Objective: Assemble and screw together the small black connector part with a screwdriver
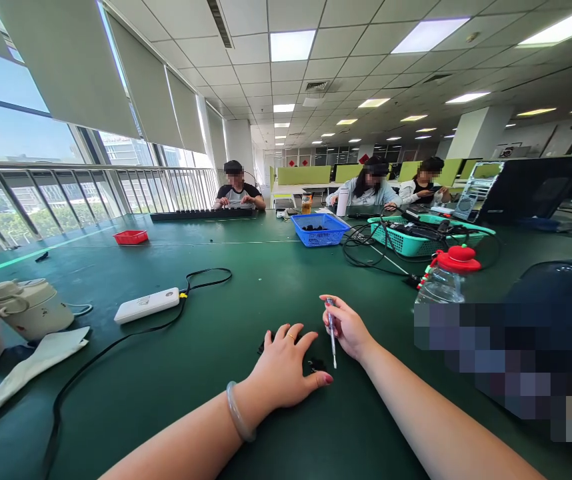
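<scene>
My left hand lies flat on the green table, fingers spread, covering a small black part whose edge shows at the fingertips. Another small black piece sits between my thumb and my right hand. My right hand is closed in a pinch on a thin screwdriver with a clear handle, held upright with its tip pointing down beside the black piece. A pale bangle is on my left wrist.
A white power bank with a black cable lies to the left, near a white jug and a cloth. A bottle with a red cap stands right. Blue, green and red baskets sit farther back, where three people work.
</scene>
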Available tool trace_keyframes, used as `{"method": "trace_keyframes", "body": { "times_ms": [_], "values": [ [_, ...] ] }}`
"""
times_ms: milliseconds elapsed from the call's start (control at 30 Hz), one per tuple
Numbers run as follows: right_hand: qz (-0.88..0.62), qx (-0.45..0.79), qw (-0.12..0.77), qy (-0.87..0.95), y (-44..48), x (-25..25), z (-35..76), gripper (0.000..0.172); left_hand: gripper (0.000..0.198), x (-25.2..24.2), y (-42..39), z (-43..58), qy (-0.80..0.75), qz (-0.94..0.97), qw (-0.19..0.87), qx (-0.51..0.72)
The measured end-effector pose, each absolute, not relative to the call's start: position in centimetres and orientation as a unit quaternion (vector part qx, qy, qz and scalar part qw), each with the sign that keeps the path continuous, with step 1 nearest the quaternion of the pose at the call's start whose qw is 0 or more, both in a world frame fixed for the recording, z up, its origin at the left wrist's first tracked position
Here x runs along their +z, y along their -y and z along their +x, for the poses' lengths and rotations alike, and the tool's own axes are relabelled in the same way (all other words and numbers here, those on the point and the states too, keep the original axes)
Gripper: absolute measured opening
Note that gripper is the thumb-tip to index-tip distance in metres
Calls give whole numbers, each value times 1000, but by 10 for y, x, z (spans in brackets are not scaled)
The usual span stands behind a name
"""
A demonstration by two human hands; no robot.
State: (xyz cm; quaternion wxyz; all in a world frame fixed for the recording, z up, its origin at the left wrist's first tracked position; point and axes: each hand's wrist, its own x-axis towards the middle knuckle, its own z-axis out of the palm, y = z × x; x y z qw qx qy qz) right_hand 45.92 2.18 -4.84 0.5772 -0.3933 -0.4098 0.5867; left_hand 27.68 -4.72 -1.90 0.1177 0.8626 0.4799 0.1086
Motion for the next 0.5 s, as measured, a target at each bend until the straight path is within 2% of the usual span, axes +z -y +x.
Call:
{"method": "trace_keyframes", "body": {
  "times_ms": [200, 500],
  "values": [
    [-392, 588, 578, 408, -22, -49, 458, 44, 81, -21, 44, 276, -489, 864, 61, 107],
    [-393, 597, 577, 395, -23, -50, 459, 45, 60, -25, 41, 273, -450, 883, 72, 109]
  ]
}}
